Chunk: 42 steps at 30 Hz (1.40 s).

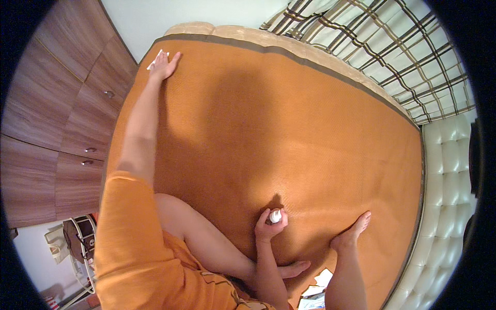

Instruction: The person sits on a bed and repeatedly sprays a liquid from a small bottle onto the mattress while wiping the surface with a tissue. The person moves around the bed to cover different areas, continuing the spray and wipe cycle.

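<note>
My left arm reaches out to the far left corner of an orange woven mat point(310, 155). There my left hand point(164, 69) lies flat, fingers together and thumb spread, on a white tissue or cloth point(152, 66) that pokes out past the fingers. Close to my body, my right hand point(270, 228) is wrapped around a small bottle with a white top point(275, 216). The bottle's body is mostly hidden by the fingers. It is held just above or on the mat; I cannot tell which.
My bent legs rest on the mat, with a white packet or papers point(314, 296) between them. A wooden cabinet point(66, 104) borders the left side. A tufted headboard point(443, 193) stands right, a checked curtain point(372, 46) behind. A dark bag point(77, 236) is at lower left.
</note>
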### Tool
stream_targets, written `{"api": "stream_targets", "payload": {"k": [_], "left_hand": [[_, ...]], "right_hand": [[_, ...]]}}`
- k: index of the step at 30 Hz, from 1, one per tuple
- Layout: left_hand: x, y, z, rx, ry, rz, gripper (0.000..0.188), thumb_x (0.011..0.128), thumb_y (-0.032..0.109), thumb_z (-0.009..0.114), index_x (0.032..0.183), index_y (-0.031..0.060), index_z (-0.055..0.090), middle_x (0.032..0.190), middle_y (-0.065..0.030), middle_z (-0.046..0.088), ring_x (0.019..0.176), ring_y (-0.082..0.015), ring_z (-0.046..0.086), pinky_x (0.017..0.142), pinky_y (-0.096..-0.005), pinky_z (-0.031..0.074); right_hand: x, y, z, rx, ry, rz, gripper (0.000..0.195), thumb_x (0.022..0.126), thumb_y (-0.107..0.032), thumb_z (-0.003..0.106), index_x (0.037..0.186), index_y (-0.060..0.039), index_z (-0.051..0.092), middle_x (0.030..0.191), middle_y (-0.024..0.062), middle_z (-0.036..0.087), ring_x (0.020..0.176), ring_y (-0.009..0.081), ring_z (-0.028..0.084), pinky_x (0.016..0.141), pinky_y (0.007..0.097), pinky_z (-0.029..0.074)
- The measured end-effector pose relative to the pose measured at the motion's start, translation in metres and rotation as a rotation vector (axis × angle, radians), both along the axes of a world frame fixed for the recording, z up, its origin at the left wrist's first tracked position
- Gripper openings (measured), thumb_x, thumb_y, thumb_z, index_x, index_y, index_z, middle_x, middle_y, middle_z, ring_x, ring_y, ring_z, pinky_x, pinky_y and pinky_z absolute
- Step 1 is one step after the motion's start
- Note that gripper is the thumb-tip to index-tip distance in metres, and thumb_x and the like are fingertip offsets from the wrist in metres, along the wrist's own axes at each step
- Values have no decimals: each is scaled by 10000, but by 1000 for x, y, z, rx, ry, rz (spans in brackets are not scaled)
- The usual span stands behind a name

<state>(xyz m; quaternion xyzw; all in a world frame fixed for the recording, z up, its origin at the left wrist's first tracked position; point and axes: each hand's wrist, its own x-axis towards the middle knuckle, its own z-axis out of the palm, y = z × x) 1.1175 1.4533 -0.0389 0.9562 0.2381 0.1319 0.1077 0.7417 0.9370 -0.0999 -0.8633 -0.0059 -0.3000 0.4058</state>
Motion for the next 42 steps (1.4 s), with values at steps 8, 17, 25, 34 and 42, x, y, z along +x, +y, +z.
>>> {"api": "stream_targets", "payload": {"k": [8, 17, 25, 34, 42], "left_hand": [[-5, -267, -13, -43, -221, -938, 402, 954, 386, 508, 1190, 65, 565, 1427, -179, 449, 1332, -341, 414, 1106, -456, 324], [78, -21, -2, 55, 72, -122, 792, 887, 726, 315, 1454, 180, 410, 1576, -24, 252, 1439, -244, 270, 1154, -521, 220], [75, 247, -28, -406, -128, -15, 896, 885, 734, 243, 1459, 58, 364, 1522, -167, 326, 1433, -312, 262, 1164, -409, 216], [100, -201, -10, 59, -337, -648, 636, 947, 594, 422, 1142, 2, 551, 1202, -215, 565, 1165, -341, 536, 997, -461, 419], [8, -344, 12, -446, 301, -1282, 705, 1003, 512, 321, 1506, 31, 212, 1585, -153, 168, 1467, -258, 164, 1183, -356, 172]], "right_hand": [[3, 1, 0, -19, -85, -37, 484, 824, 10, 669, 1215, 1, 385, 906, 140, 527, 753, 238, 531, 688, 353, 452], [-10, -5, -8, 20, -39, -82, 526, 808, 3, 684, 1214, -19, 350, 932, 145, 506, 790, 246, 530, 706, 354, 470], [3, 9, 9, 55, -50, 125, 560, 808, 21, 669, 1237, -52, 316, 919, 136, 504, 782, 245, 525, 696, 350, 458], [3, 4, -4, -12, -108, 19, 534, 776, 49, 696, 1213, -82, 417, 838, 155, 586, 673, 281, 569, 587, 365, 477], [8, 6, 10, 4, 8, -30, 329, 778, -18, 691, 1065, -28, 529, 818, 149, 573, 681, 289, 588, 603, 362, 497]]}}
